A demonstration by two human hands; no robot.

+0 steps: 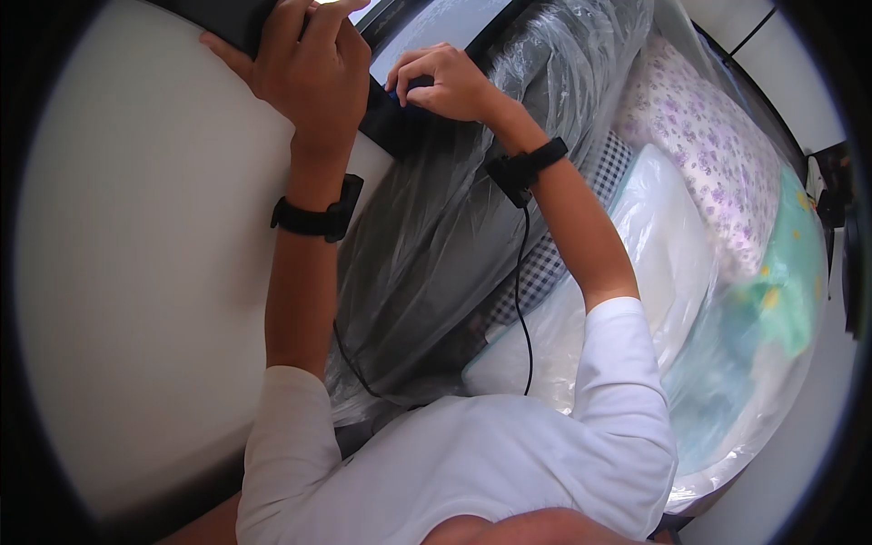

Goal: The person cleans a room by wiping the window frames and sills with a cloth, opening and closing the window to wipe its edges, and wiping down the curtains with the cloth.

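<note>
My left hand [313, 68] is raised at the top left, its fingers bent around the edge of a black flat object [213, 16] that the frame cuts off. One finger stretches out below that object, against the white surface. To the right, my right hand [445, 82] has its fingers curled down on a small dark blue thing [418, 83], mostly hidden under them. It is beside a dark-framed glass pane [436, 34]. Both wrists wear black straps, the left one [313, 218] and the right one [527, 168], with black cables hanging down.
A pale smooth surface [145, 209] fills the left side. Clear plastic sheeting [409, 236] covers dark bulky material in the middle. On the right lie a purple-flowered pillow [699, 136], a plastic-wrapped white bundle [654, 227], checked cloth [536, 277] and green fabric [790, 282].
</note>
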